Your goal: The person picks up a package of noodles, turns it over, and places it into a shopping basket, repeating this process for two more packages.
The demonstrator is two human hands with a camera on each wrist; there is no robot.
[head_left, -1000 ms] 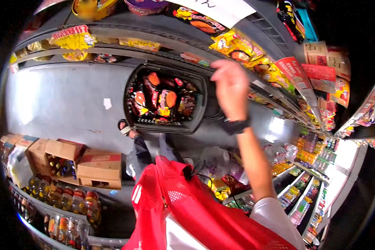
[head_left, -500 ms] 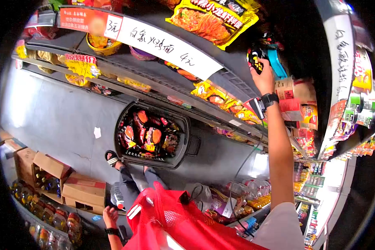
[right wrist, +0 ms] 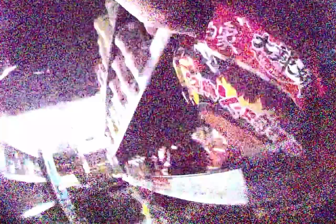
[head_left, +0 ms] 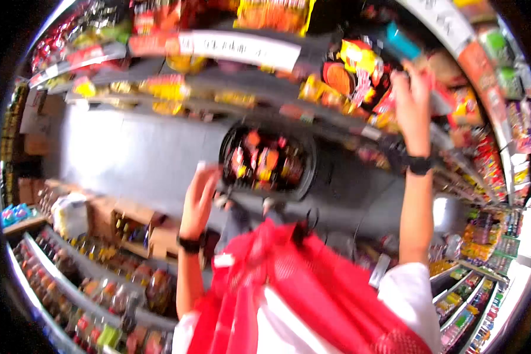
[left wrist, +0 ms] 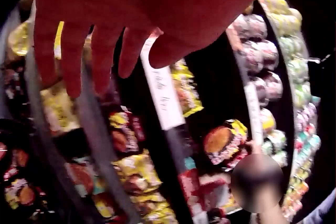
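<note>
My right hand grips the edge of a black noodle packet with yellow and red print, held out over the shelf front. The packet also shows in the left wrist view, its round food picture facing out; in the grainy right wrist view the packet is close by. My left hand is raised near the tub, with nothing in it. Its fingers hang spread and straight in the left wrist view. On the floor sits a black tub with several similar noodle packets in it.
Shelves with a white handwritten label run along the far side, stocked with yellow noodle packets. Cardboard boxes and bottles stand at the left. Drink shelves line the right. My feet are close to the tub.
My right hand reached up into the upper shelf and has drawn a black noodle packet out toward me. My left hand has risen from low beside my body to near the tub.
</note>
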